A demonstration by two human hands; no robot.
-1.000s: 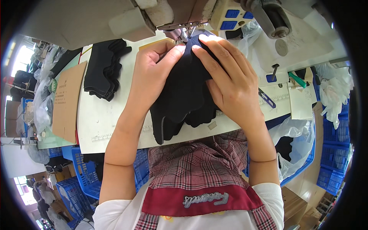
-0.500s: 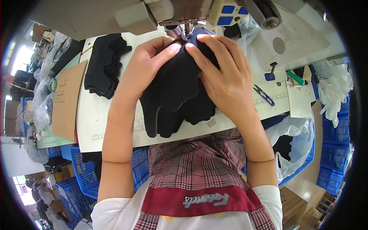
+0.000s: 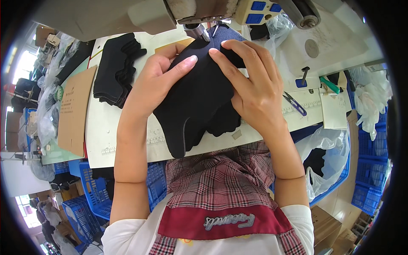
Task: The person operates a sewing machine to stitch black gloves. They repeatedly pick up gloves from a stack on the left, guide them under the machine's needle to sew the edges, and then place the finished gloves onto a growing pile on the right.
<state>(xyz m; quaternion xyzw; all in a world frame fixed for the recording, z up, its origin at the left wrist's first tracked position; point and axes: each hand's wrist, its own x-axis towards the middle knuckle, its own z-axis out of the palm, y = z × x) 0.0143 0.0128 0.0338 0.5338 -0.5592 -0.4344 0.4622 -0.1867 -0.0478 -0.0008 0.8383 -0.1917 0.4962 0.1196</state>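
Head view: both hands press flat on a black fabric piece (image 3: 193, 102) lying on the white surface (image 3: 102, 131) under the sewing machine (image 3: 187, 12). The left hand (image 3: 155, 83) rests open on its left side, thumb stretched across the cloth; the right hand (image 3: 250, 85) lies spread on its right side — fingers toward the needle. A stack of black pieces (image 3: 117, 70) sits left, blue-handled snips (image 3: 294, 103) right.

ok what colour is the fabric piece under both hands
Black; the fabric piece shows best in the head view.
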